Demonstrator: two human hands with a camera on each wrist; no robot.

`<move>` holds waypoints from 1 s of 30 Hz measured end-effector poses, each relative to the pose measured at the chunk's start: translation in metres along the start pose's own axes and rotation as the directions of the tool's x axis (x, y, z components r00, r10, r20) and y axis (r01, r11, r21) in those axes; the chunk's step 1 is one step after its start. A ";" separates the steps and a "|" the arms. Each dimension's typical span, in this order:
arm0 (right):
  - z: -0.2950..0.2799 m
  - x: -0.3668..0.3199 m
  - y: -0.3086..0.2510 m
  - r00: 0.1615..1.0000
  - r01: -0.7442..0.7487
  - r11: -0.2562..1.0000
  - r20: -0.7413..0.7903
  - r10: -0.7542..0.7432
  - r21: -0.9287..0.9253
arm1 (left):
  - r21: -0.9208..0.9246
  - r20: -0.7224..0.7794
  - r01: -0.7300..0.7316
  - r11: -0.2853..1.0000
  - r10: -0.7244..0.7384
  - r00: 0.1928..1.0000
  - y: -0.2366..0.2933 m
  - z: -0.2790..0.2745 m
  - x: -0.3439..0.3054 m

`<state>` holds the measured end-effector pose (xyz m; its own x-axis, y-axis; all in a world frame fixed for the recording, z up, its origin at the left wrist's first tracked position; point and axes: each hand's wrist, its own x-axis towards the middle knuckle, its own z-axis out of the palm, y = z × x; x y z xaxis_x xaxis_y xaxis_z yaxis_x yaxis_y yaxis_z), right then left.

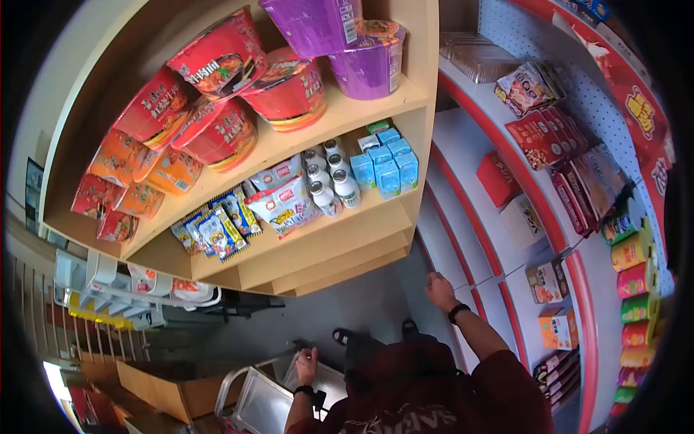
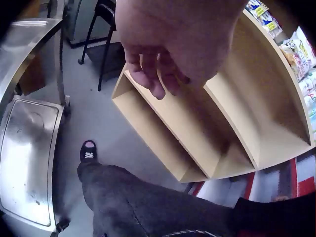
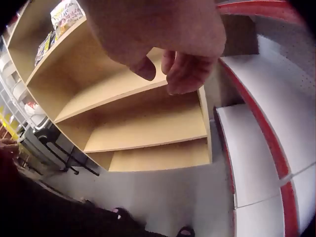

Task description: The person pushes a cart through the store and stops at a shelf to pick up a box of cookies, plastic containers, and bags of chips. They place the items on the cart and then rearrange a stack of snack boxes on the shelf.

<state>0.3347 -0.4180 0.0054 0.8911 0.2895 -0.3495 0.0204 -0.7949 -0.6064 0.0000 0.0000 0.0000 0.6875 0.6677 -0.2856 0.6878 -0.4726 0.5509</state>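
My left hand (image 1: pixel 306 366) hangs low with loosely bent fingers and nothing in them, beside a metal cart (image 1: pixel 262 402). In the left wrist view, the left hand's fingers (image 2: pixel 157 90) overlap the bare lower boards of the wooden shelf (image 2: pixel 197 133). My right hand (image 1: pixel 439 291) hangs near the red-edged white shelves (image 1: pixel 499 278), its fingers loosely curled and holding nothing. The right wrist view shows the right hand's fingers (image 3: pixel 185 79) in front of the wooden shelf (image 3: pixel 148 116).
Red noodle bowls (image 1: pixel 217 134), purple bowls (image 1: pixel 367 69), snack bags (image 1: pixel 285 202), white bottles (image 1: pixel 324 194) and blue cartons (image 1: pixel 390 173) fill the wooden shelf's upper boards. Boxes (image 1: pixel 547 282) and colourful cans (image 1: pixel 635 284) stand on the right. A wooden box (image 1: pixel 155 387) sits low left.
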 end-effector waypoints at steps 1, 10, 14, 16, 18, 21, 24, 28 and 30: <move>0.009 0.004 -0.019 0.997 0.080 0.997 -0.012 -0.080 0.023 | -0.004 0.034 0.043 0.999 -0.043 0.998 -0.001 -0.015 -0.003; 0.023 -0.001 0.021 0.990 0.113 0.993 0.091 -0.109 -0.036 | 0.269 0.258 0.104 0.958 -0.175 0.950 -0.012 0.002 -0.074; 0.046 0.000 0.057 0.993 0.034 0.996 0.118 -0.025 -0.078 | 0.203 0.188 0.173 0.964 -0.212 0.959 -0.030 -0.004 -0.079; 0.050 -0.006 0.073 0.991 0.034 0.995 0.135 -0.021 -0.098 | 0.214 0.132 0.157 0.964 -0.188 0.973 -0.026 0.001 -0.069; 0.052 -0.009 0.095 0.988 0.037 0.991 0.152 -0.018 -0.126 | 0.113 0.067 0.141 0.983 -0.149 0.986 -0.019 0.007 -0.054; 0.054 -0.009 0.110 0.975 0.023 0.973 0.219 0.029 -0.229 | -0.007 -0.088 0.007 1.000 -0.008 0.996 0.018 -0.013 -0.004; 0.053 -0.010 0.104 0.989 -0.012 0.979 0.145 0.043 -0.205 | 0.102 -0.328 -0.098 0.990 0.127 0.936 0.084 -0.052 0.055; 0.081 0.000 0.098 0.996 0.023 0.977 0.086 -0.005 -0.212 | 0.227 -0.591 -0.326 0.918 0.396 0.703 0.156 -0.100 0.137; 0.089 0.002 0.096 0.997 0.069 0.979 0.052 -0.060 -0.190 | 0.284 -0.612 -0.350 0.893 0.450 0.651 0.181 -0.116 0.173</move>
<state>0.2983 -0.4465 -0.1170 0.8633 0.3643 -0.3492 0.1679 -0.8599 -0.4820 0.2168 0.0969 0.1410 0.6145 0.5736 0.5416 0.4393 -0.8191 0.3690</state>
